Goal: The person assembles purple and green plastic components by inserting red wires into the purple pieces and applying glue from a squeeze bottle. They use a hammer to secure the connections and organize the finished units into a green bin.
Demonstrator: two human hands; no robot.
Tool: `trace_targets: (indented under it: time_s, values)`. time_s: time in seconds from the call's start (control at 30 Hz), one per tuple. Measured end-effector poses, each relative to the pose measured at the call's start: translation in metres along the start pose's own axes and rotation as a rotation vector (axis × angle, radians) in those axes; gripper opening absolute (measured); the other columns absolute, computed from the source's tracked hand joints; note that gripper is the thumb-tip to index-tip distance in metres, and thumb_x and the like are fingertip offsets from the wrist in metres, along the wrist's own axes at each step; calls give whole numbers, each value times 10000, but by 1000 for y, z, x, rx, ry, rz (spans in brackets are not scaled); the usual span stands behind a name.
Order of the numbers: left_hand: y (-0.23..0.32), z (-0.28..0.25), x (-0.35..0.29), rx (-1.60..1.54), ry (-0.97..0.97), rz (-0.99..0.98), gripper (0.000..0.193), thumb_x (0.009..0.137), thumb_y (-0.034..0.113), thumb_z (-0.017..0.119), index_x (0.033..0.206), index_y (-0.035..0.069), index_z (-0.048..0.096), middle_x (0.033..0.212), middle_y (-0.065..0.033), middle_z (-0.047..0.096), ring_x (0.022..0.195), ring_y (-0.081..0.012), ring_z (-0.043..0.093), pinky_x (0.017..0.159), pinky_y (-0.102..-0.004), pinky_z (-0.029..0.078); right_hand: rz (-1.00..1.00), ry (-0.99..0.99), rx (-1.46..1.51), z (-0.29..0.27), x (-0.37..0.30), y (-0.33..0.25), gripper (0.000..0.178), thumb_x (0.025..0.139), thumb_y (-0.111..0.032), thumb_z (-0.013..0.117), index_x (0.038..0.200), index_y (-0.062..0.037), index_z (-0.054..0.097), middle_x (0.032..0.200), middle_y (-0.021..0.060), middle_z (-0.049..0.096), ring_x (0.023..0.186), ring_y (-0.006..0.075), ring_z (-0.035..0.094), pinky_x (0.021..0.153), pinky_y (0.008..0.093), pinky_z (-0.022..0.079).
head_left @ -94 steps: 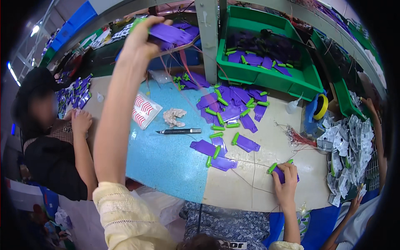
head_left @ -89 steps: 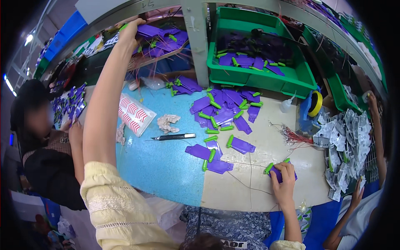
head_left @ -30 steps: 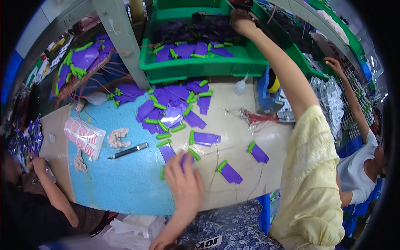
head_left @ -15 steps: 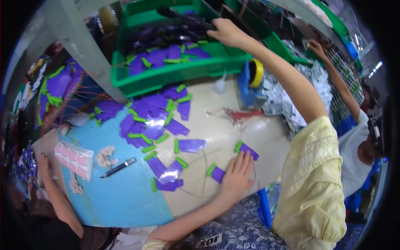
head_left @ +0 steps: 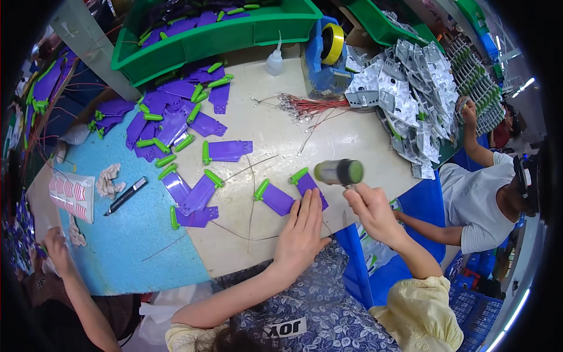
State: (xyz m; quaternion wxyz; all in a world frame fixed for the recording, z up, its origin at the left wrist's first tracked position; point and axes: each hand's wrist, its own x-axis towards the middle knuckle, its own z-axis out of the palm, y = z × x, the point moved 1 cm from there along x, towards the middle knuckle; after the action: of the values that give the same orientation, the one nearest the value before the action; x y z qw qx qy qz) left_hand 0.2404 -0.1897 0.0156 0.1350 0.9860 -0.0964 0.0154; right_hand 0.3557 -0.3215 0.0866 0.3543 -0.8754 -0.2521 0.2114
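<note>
My left hand (head_left: 299, 237) lies flat, fingers stretched out. Its fingertips press on a purple plastic piece with a green tube-like end (head_left: 311, 186), and a second such purple piece (head_left: 275, 199) lies right beside it on the left. My right hand (head_left: 375, 214) is closed round the handle of a mallet (head_left: 340, 172). The mallet's head, green and black and slightly blurred, hangs just right of the green end, seemingly above the table. Further left lie several more purple pieces, among them one lone piece (head_left: 231, 151) and a loose pile (head_left: 173, 117).
Beyond the pile stands a green bin (head_left: 217, 44) of purple pieces. A white squeeze bottle (head_left: 274, 61), a blue tape dispenser (head_left: 325, 73), red wires (head_left: 316, 104) and stacked grey parts (head_left: 404, 88) line the far side. A black cutter (head_left: 126, 196) lies left. Co-workers' arms show at both sides.
My right hand has come back from the green bin with the mallet, down beside my left hand. My left hand still rests on the purple piece. The whole view has shifted.
</note>
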Motion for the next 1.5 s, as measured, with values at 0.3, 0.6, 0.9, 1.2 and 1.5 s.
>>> trace_targets:
  time_s: [0.3,0.6,0.9,1.2,1.5]
  values:
    - [4,2,1,-21,6,-15,902,805,547,647,1376,-114,424,1486,-233,374,1424,-334,307,1159,-455,264,-335,50,-73,11,14,-5,195,974,-160,562,904,21,552,600,259,555,562,438,585,486,463,431]
    - [6,-8,-26,-201,74,-192,1000,772,586,670,1401,-130,369,1488,-269,348,1442,-359,266,1175,-479,220,-431,-22,-233,26,23,-28,206,959,-174,591,976,32,600,639,208,611,555,395,622,496,442,489]
    - [-22,-13,-41,-359,371,-262,640,763,297,773,1215,-79,521,1364,-262,439,1301,-426,394,1082,-506,346,-292,296,-243,35,57,-8,172,944,-146,612,887,2,545,615,176,579,528,361,588,489,449,447]
    - [-66,-9,4,-482,540,-591,743,717,-17,682,1388,-27,364,1410,-254,353,1301,-375,376,1065,-454,343,-161,537,-445,89,99,55,163,814,-134,641,920,-26,581,919,163,564,843,336,590,667,436,493]
    - [-88,-25,-15,-1407,516,-666,417,873,-29,608,1277,-34,505,1204,-146,572,1064,-211,558,932,-305,435,-168,456,-364,92,16,22,307,813,-108,684,1077,25,602,988,139,554,942,302,540,827,382,444]
